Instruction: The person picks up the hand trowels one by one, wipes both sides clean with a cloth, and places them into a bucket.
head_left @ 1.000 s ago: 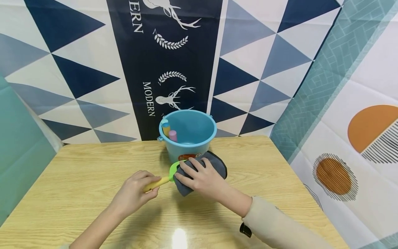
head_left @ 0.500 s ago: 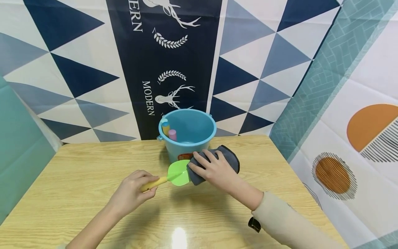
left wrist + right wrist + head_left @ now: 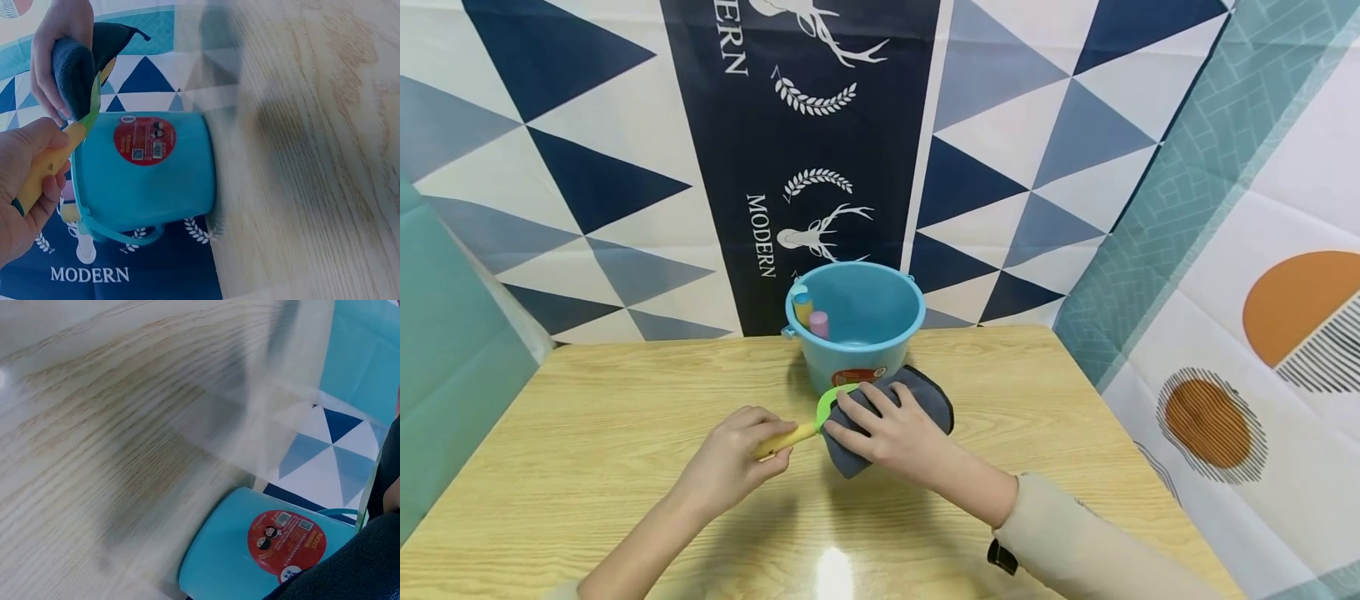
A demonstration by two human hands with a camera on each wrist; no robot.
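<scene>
My left hand (image 3: 730,462) grips the yellow handle (image 3: 788,440) of a toy shovel. Its bright green blade (image 3: 825,405) points right, mostly hidden under a dark grey cloth (image 3: 929,398) with black edging. Spread over that cloth is my right hand (image 3: 891,433), holding it folded against the blade. In the left wrist view, the cloth (image 3: 74,78) wraps down along the blade, above the left thumb. Only part of the cloth (image 3: 350,569) shows at the lower right of the right wrist view. Both hands hold these things above the table, in front of a blue bucket (image 3: 880,360).
The bucket stands at the back of the wooden table (image 3: 625,433). Inside it, a yellow handle with a blue end (image 3: 802,310) and a pink handle (image 3: 819,326) lean at the left rim. A patterned cloth wall (image 3: 985,167) rises directly behind.
My right hand slid the cloth right, baring the green blade half a second ago, then came back left over it. The left hand has barely moved.
</scene>
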